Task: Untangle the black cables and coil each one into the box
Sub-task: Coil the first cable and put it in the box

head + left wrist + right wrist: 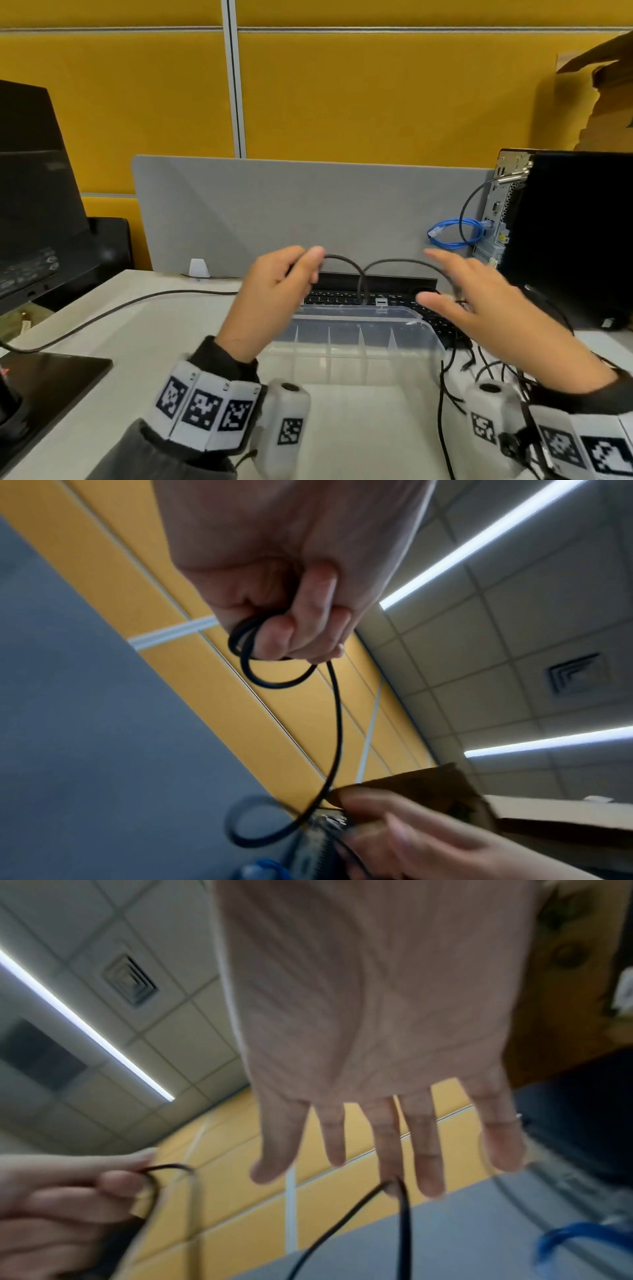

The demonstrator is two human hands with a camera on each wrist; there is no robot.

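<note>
My left hand (294, 270) is raised over the clear plastic box (428, 339) and grips a small coil of black cable (274, 666) in curled fingers. From it the black cable (397, 262) arcs right to my right hand (455, 294), which is spread with straight fingers. In the right wrist view the cable (404, 1218) hangs over the tip of one straight finger of my right hand (387, 1150), with nothing curled round it. A tangle of black cables (479, 370) lies on the desk right of the box, under my right forearm.
A black keyboard (346, 298) lies behind the box. A computer tower (565, 233) with a blue cable (452, 233) stands at the right, a monitor (34, 212) and its base at the left. A grey divider (274, 205) closes the desk's back.
</note>
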